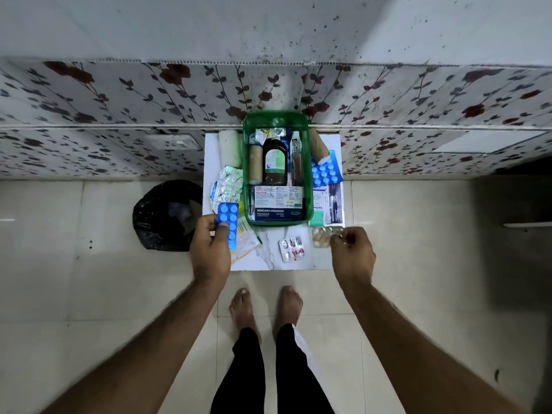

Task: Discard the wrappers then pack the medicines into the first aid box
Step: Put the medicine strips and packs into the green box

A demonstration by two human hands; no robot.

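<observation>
Left hand [210, 240] is out over the near left corner of the small white table [298, 261], fingers curled round a blue blister strip [228, 225], thumb on its left edge, strip standing lengthwise away from the body. Right hand [352, 249] hangs at the near right corner, fingers bunched into a loose fist; its fingertips sit right against a clear pack of pale tablets [322, 237], though whether they actually grip it I cannot tell. Both forearms stretch forward and down, bare, elbows out of frame.

Between the hands lies a silver strip with red capsules [292, 248], flat on the table. The green first aid box [277, 168] sits open at the table's middle, pushed toward the floral wall, already carrying a dark bottle [274, 161], a bandage roll and a dressings carton [276, 204]. A second blue strip [325, 171] rests just right of the box. Crumpled foil wrappers [228, 186] lie left of it. A black bin bag [167, 215] stands on the floor beside the table's left edge.
</observation>
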